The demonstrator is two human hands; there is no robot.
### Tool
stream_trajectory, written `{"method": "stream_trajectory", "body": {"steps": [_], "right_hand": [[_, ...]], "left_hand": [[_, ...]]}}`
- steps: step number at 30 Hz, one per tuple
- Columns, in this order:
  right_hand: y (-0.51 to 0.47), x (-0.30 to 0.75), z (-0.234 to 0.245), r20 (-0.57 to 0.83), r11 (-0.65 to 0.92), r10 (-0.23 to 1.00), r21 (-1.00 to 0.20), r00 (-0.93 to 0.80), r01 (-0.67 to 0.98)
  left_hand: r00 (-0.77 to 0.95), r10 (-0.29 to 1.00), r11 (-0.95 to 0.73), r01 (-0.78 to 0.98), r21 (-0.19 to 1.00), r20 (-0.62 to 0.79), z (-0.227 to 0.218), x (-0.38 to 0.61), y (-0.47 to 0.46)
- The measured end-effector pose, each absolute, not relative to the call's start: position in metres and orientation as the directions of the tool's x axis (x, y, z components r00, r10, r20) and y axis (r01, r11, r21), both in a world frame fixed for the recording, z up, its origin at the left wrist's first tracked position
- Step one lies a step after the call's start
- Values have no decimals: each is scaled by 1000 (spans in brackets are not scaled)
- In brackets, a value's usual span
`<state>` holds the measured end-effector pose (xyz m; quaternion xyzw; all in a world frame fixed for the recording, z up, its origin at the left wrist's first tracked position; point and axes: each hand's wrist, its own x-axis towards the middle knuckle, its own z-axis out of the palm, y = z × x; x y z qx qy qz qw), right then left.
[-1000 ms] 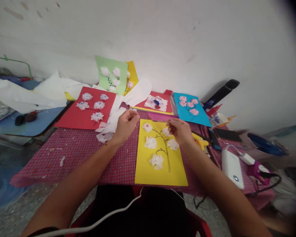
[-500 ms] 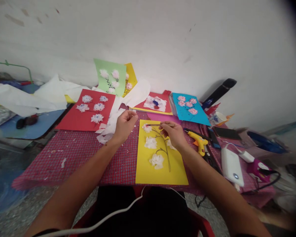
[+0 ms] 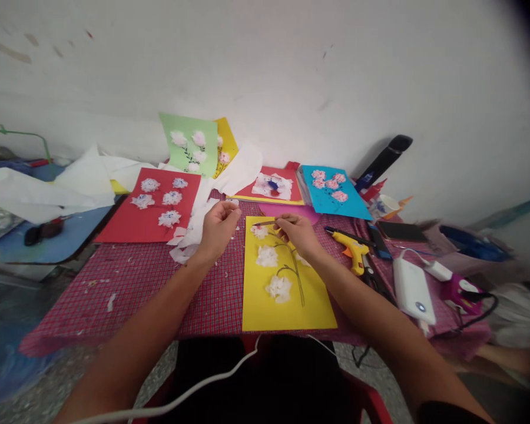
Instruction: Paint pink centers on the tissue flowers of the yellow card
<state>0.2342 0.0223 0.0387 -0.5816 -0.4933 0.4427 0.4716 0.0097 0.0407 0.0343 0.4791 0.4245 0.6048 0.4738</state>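
Right grip (image 3: 297,231) is clamped on a thin stick (image 3: 265,222), pinched at its rear end, tip pointing left over the top of the yellow sheet (image 3: 287,309). Brush or pen, can't tell. It's light, stiff and narrow, so I judge it rolls easily between fingers; a hold nearer the tip would give better control. Left grip (image 3: 216,227) is curled, fingertips together, just left of the stick's tip; can't tell if anything is in it. Tissue flowers (image 3: 267,256) lie right under my right grip: soft, crush easily. Tissue scraps (image 3: 188,238) sit just left of the left grip. Glue gun (image 3: 352,246) is right of the right grip, power bank (image 3: 410,288) beyond it, both on the checked worktop (image 3: 136,277).
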Motion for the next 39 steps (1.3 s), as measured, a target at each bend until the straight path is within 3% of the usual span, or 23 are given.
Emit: {"method": "stream_trajectory", "body": {"steps": [5,15,21,33,39], "right_hand": [[24,246,44,26,-1,985,-988,171,157],[20,231,45,-10,-34,995,-967,98,253],[26,250,41,48,15,984,-982,170,189],[17,238,45,-7,-29,993,-983,116,183],[21,252,42,31,5,983,-990,179,144]], "left_hand": [[-85,980,-192,-153,969,180,33,9,41],[-86,980,-190,-165,968,178,33,9,41],[-80,979,-199,-161,967,188,33,10,40],[-76,982,-180,-144,973,170,32,9,41],[-75,979,-199,-154,968,189,32,10,41]]}}
